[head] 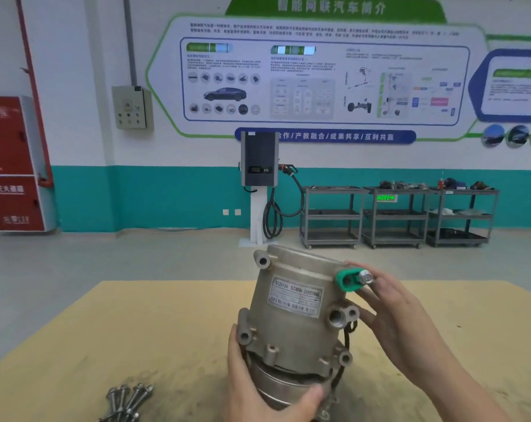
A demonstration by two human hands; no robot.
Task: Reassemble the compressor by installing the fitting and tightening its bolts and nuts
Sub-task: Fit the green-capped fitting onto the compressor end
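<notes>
A grey metal compressor (291,312) stands tilted on the yellow table (154,327), its labelled side toward me. A green fitting (347,280) sits on its upper right edge with a silver bolt (364,276) through it. My right hand (392,318) is beside the fitting, fingertips touching the bolt head from behind and below. My left hand (258,388) grips the pulley end of the compressor at the bottom, thumb across the front. Several long bolts (127,400) lie loose on the table at the lower left.
A black wire loops down the compressor's right side (346,339). The table's far edge runs just behind the compressor. Beyond are open floor, grey shelving carts (398,214), a charging unit (259,178) and a red cabinet (14,166) against the wall.
</notes>
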